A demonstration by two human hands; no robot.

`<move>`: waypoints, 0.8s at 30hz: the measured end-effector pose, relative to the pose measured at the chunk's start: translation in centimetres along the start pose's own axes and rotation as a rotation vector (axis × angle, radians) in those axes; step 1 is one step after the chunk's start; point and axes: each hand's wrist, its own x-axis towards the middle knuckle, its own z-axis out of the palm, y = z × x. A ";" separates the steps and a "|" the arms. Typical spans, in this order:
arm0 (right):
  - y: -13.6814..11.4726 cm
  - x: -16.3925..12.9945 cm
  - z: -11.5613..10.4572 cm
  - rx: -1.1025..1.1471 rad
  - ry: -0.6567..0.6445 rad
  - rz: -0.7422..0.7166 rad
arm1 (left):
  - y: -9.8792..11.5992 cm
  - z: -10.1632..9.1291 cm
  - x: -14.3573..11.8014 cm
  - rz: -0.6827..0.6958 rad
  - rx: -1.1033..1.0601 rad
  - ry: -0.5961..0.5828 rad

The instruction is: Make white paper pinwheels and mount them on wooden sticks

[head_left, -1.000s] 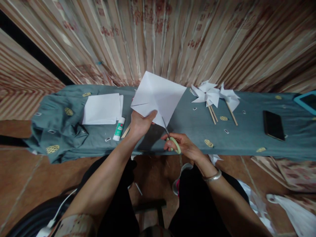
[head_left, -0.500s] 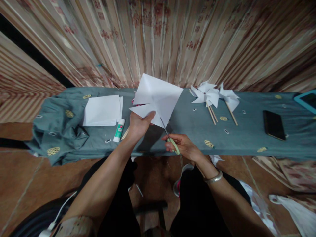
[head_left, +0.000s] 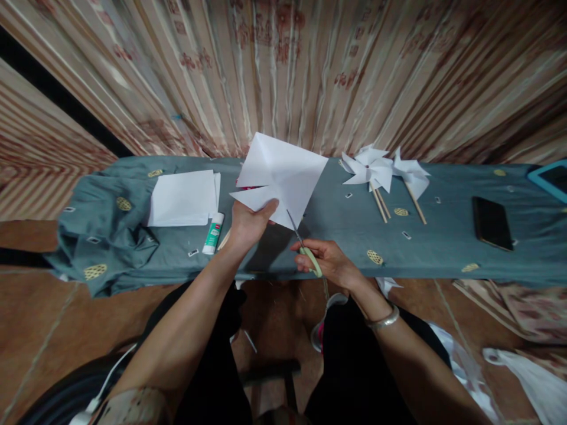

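Note:
A square sheet of white paper is pinched in my left hand, thumb on top near its lower edge. One slit runs inward from the sheet's left side, and faint creases cross its surface. My right hand is closed around the pale green handles of a pair of scissors. Their blades lie at the paper's bottom corner, pointing up and left toward its middle. Left of my left hand, a green and white glue stick lies beside a stack of white paper.
White paper pinwheels on wooden sticks lie right of centre on the grey-green tablecloth. Farther right are a black phone and a blue-framed device. A patterned curtain hangs behind the narrow table.
The paper's left flap has shifted very slightly left. Both hands and the scissors are almost exactly where they were.

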 end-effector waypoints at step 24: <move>-0.2 0.1 0.2 0.023 0.045 0.000 | 0.5 0.3 -0.3 -0.053 -0.032 -0.006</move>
